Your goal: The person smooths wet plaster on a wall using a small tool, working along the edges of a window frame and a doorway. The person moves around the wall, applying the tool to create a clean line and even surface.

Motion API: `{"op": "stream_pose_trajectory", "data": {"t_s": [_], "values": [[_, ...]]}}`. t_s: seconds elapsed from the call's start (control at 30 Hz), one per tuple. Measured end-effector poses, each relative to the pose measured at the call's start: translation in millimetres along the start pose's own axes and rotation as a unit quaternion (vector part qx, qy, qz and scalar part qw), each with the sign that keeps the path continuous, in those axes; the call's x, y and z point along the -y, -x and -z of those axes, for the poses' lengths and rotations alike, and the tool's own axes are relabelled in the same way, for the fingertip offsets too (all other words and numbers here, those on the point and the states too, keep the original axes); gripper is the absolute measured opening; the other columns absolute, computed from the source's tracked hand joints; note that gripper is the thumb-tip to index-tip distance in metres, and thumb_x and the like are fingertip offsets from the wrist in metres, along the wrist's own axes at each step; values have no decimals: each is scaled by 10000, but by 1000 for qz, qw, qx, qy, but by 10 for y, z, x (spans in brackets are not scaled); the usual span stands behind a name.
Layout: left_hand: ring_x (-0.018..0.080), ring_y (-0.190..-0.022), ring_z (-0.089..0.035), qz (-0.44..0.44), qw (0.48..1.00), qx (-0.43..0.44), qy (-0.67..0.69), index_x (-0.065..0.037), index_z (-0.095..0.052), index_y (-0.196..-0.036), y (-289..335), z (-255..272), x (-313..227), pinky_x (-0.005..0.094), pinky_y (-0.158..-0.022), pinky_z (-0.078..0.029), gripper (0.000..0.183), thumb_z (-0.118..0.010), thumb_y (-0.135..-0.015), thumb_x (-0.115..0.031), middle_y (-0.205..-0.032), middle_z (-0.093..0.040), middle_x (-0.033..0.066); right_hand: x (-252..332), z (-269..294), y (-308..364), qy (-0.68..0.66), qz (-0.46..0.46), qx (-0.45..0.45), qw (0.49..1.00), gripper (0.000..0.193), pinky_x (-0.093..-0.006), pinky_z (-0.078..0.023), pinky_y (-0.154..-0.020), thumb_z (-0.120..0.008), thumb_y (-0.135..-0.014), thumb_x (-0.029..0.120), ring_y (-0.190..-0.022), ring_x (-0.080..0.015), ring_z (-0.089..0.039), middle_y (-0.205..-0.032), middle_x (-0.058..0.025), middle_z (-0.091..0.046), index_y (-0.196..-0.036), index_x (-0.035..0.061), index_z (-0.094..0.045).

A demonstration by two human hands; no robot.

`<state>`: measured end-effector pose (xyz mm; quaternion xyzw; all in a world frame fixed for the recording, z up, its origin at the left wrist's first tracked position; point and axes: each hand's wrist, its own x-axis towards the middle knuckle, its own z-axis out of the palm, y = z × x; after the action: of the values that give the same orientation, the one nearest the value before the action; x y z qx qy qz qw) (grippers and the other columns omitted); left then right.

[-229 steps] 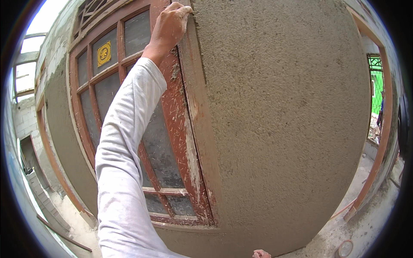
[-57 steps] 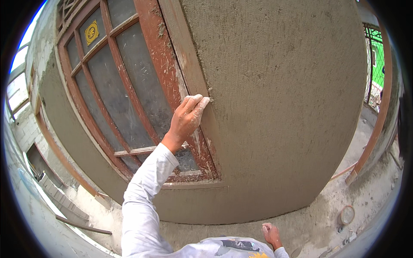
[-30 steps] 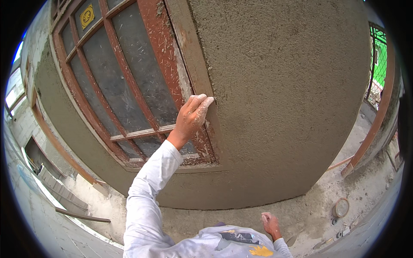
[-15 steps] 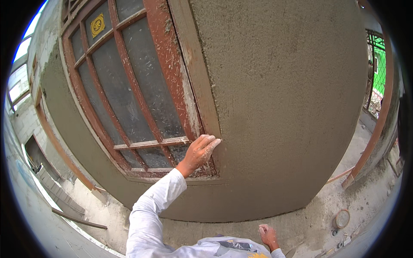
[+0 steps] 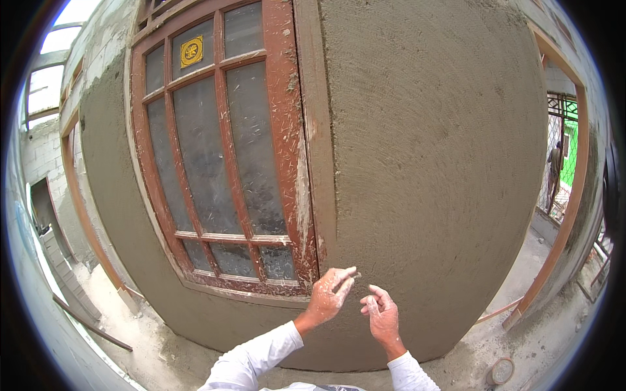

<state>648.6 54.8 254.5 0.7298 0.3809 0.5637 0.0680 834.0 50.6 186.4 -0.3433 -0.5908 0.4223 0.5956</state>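
Window point(image 5: 203, 153) bears yellow label point(image 5: 192, 51); left hand point(image 5: 326, 296), grip unclear; right hand point(image 5: 383, 317) loosely spread.

The bare, white-smeared left hand point(image 5: 326, 300) pointed up and right, fingers half-extended; the bare, white-smeared right hand point(image 5: 384, 319) hung just beside it, fingers loosely bent. Pale-grey fabric sleeves point(image 5: 261, 353) covered both forearms.

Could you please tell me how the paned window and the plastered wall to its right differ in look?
The paned window is reddish-brown wood around dark panes; the plastered wall is grey-brown. The window bears pale splatters, the wall swirling marks. The window carries a yellow sticker; the wall shows none. Both surfaces are visibly marked.
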Motion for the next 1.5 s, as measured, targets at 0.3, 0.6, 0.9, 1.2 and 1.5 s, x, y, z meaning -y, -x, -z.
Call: {"op": "stream_pose_trajectory", "data": {"t_s": [0.3,0.6,0.9,1.2,1.5], "values": [[247,-983,-756,-330,899,-213,-195,-84,-772,-1160,-3030,1640,-639,383,-878,-600,163,-710,-1011,-60,-1086,-770,112,-103,-105,132,54,-35,19,998,254,-274,-601,-753,-628,-1105,155,-803,-95,-688,-1003,-58,-766,-1301,9,-698],[346,-1005,-750,-414,792,-320,-315,-84,-809,-1130,-5242,2225,-1589,420,-909,-578,185,-720,-1013,-196,-1092,-773,160,-826,10,759,48,-128,-103,985,229,-278,-590,-708,-622,-1086,133,-757,-108,-689,-939,-78,-766,-1228,-22,-714],[454,-1020,-726,-425,769,-331,-344,-71,-828,-960,-5619,2301,-1954,533,-913,-562,165,-687,-937,-155,-1023,-769,239,-1263,167,1188,83,-205,-168,961,282,-302,-588,-798,-618,-1087,179,-903,-133,-699,-1042,-73,-758,-1306,36,-722],[474,-924,-738,-434,728,-339,-408,-12,-797,-939,-5914,2342,-2230,551,-792,-585,215,-609,-949,-116,-952,-737,287,-1171,296,726,115,-198,-152,962,321,-325,-581,-835,-606,-1101,224,-937,-157,-700,-1038,-86,-758,-1328,22,-709],[442,-853,-726,-493,594,-323,-548,6,-750,-850,-6557,2695,-2045,519,-741,-571,154,-617,-889,-62,-897,-744,247,-1016,402,584,137,-202,-142,959,326,-329,-588,-839,-603,-1102,213,-956,-170,-708,-1068,-93,-761,-1339,14,-706]]}}
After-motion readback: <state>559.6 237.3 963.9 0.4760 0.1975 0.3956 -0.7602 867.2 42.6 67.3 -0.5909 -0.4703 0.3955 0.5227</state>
